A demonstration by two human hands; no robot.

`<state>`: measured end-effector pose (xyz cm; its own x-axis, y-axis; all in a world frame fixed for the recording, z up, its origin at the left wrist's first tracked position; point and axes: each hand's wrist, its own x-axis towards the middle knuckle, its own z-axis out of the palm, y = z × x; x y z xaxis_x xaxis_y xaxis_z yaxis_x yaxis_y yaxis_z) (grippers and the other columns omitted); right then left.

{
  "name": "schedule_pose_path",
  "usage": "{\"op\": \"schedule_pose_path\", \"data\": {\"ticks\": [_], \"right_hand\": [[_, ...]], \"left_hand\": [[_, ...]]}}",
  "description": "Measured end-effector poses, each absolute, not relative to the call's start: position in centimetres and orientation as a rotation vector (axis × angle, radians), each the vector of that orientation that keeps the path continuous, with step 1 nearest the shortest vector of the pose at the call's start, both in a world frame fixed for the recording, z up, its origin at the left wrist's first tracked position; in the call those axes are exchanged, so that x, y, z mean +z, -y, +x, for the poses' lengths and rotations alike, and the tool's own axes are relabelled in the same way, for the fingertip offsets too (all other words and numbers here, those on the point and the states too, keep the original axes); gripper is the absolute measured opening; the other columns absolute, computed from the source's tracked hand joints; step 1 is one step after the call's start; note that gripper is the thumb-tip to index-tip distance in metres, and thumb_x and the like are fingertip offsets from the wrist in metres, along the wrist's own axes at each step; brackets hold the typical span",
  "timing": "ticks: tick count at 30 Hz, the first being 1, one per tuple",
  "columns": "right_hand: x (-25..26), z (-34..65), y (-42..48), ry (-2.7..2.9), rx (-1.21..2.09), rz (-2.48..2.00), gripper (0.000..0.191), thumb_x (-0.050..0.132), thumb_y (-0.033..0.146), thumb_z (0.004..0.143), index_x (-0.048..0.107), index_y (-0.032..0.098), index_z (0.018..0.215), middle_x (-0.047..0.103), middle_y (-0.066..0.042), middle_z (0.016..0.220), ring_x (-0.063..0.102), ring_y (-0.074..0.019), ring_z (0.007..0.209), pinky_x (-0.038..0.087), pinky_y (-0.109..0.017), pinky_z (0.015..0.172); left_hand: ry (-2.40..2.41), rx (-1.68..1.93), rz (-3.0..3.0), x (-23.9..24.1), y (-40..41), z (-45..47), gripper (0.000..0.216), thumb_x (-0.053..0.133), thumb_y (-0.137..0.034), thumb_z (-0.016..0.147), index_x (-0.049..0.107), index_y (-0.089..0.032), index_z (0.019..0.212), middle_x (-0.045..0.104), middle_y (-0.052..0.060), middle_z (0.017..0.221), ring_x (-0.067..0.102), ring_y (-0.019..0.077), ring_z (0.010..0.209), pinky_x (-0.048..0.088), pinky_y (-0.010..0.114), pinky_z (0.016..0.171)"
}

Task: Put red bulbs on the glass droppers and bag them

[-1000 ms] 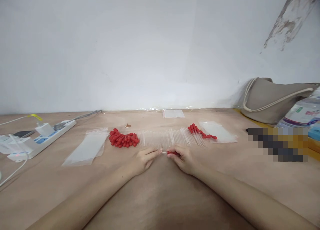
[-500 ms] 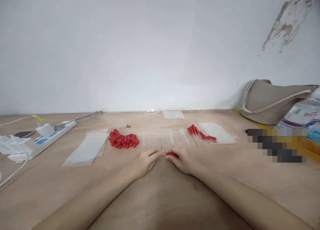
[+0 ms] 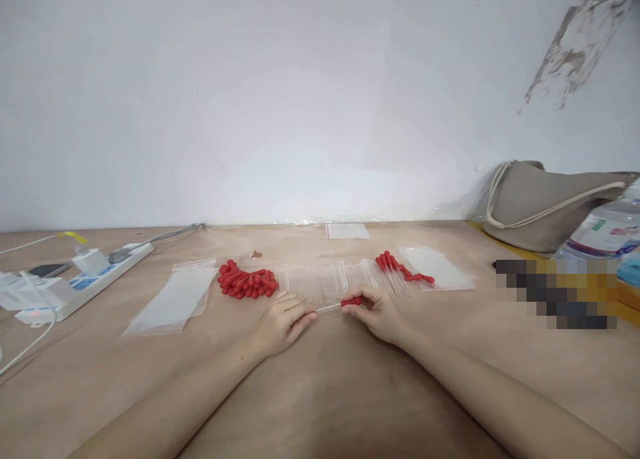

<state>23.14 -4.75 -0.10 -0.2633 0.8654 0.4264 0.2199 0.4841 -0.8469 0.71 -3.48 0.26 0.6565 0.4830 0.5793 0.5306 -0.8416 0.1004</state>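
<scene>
A brown tabletop point(image 3: 320, 392) meets a white wall point(image 3: 280, 99) in the head view. The person's left hand point(image 3: 285, 322) pinches 1 end of a clear dropper tube point(image 3: 329, 308), while the right hand point(image 3: 375, 314) grips a red dropper bulb point(image 3: 352, 301) at the tube's other end. Just beyond both hands lies a row of clear tubes point(image 3: 313, 282), between a heap of red bulbs point(image 3: 246, 282) at left and a smaller red cluster point(image 3: 390, 262) at right.
</scene>
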Motion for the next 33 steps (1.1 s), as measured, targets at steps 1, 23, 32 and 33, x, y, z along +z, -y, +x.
{"op": "schedule_pose_path", "data": {"ticks": [1, 23, 32, 33], "right_hand": [[0.1, 23.1, 4.6, 1.704, 0.869, -0.901, 0.021, 0.058, 0.037, 0.072, 0.058, 0.019, 0.081, 0.062, -0.002, 0.074, 0.059, -0.0137, 0.069, 0.048, -0.028, 0.064], [1.7, 36.1, -5.2, 1.723, 0.192, -1.854, 0.041, 0.044, 0.044, 0.077, 0.058, 0.017, 0.104, 0.061, -0.002, 0.068, 0.055, -0.0135, 0.063, 0.038, -0.022, 0.058], [2.5, 42.2, -3.6, 1.921, 0.721, -1.956, 0.029, 0.068, 0.039, 0.054, 0.061, 0.016, 0.070, 0.062, -0.002, 0.067, 0.055, -0.0146, 0.063, 0.040, -0.022, 0.057], [2.5, 42.4, -3.5, 1.911, 0.763, -1.960, 0.031, 0.070, 0.037, 0.051, 0.061, 0.016, 0.072, 0.062, -0.002, 0.067, 0.055, -0.0147, 0.063, 0.041, -0.022, 0.057]], "left_hand": [[0.822, -0.927, -2.821, 0.4, 3.6, 0.7, 0.019, 0.045, -0.028, 0.084, 0.060, -0.017, 0.089, 0.060, 0.004, 0.070, 0.052, 0.0149, 0.066, 0.038, 0.028, 0.064], [0.916, -0.853, -2.837, 0.7, 3.7, 1.0, 0.021, 0.041, -0.025, 0.085, 0.061, -0.018, 0.083, 0.059, 0.004, 0.071, 0.052, 0.0149, 0.071, 0.037, 0.029, 0.067], [1.287, -1.014, -2.461, 1.4, 3.9, 1.3, 0.016, 0.048, -0.025, 0.077, 0.052, -0.017, 0.064, 0.053, 0.003, 0.068, 0.045, 0.0176, 0.071, 0.033, 0.032, 0.065], [1.348, -1.003, -2.408, 1.6, 3.7, 1.2, 0.014, 0.048, -0.025, 0.077, 0.052, -0.017, 0.066, 0.053, 0.003, 0.071, 0.045, 0.0184, 0.073, 0.032, 0.033, 0.066]]}}
